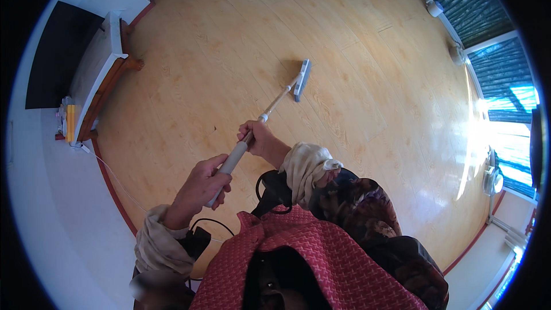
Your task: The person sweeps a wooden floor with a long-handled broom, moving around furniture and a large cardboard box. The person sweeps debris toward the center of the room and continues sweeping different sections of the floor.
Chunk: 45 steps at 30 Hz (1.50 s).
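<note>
A long-handled broom (273, 104) with a white and blue-grey head (302, 80) reaches out ahead of me, slanting up to the right. My left hand (205, 185) is wrapped around the grey grip (232, 159) near the handle's top end. Farther down the pole, my right hand (257, 137) closes around the shaft just below that grip. The broom's head is at the wood-patterned floor (193, 73), a dark shadow beside it; whether the bristles touch the floor I cannot tell.
On the left, a TV cabinet (101, 64) with wooden feet bears a dark flat screen (60, 56). A white cable (116, 178) runs along the wall. A small dark speck (215, 128) lies on the floor. Curtained windows (501, 79) line the right side.
</note>
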Available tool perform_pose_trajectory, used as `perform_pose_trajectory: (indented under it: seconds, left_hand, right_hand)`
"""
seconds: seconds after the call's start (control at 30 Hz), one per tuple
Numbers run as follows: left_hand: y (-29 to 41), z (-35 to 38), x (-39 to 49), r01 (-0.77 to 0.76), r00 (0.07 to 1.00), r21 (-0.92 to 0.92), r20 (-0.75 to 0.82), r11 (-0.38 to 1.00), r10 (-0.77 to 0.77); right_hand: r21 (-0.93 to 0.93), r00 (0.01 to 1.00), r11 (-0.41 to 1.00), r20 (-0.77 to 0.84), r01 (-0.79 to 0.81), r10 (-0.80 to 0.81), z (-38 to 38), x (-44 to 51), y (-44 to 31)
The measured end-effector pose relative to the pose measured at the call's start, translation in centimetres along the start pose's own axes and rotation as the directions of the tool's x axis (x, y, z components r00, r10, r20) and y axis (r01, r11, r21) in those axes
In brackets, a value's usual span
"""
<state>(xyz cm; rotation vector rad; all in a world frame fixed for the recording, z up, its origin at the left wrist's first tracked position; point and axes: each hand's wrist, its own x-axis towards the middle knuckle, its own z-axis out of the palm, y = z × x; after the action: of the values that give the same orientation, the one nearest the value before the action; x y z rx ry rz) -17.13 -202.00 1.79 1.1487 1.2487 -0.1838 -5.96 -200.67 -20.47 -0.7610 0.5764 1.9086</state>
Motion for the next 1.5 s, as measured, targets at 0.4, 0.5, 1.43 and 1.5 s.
perform_pose_trajectory:
  seconds: [0.4, 0.5, 1.43, 1.5]
  left_hand:
    - [-4.7, 1.7, 9.7, -0.126, 0.974, -0.31, 0.139, 0.942, 0.177]
    - [-5.7, 3.8, 12.3, -0.075, 0.98, -0.559, 0.11, 0.826, 0.163]
    - [-12.3, 1.1, 18.7, -0.058, 0.963, -0.968, -0.118, 0.243, -0.241]
    - [-9.0, 1.3, 20.9, -0.023, 0.977, -0.958, -0.082, 0.286, -0.195]
  right_hand:
    - [-0.191, 0.996, 0.979, 0.032, -0.074, 0.082, 0.6, -13.0, -7.5]
    - [-0.434, 0.994, 0.895, -0.008, -0.099, 0.106, 1.3, -15.3, -6.1]
    - [-0.816, 0.75, 0.256, -0.289, -0.518, 0.595, 9.7, -6.4, -6.6]
    - [-0.791, 0.761, 0.288, -0.314, -0.54, 0.567, 10.1, -6.6, -10.4]
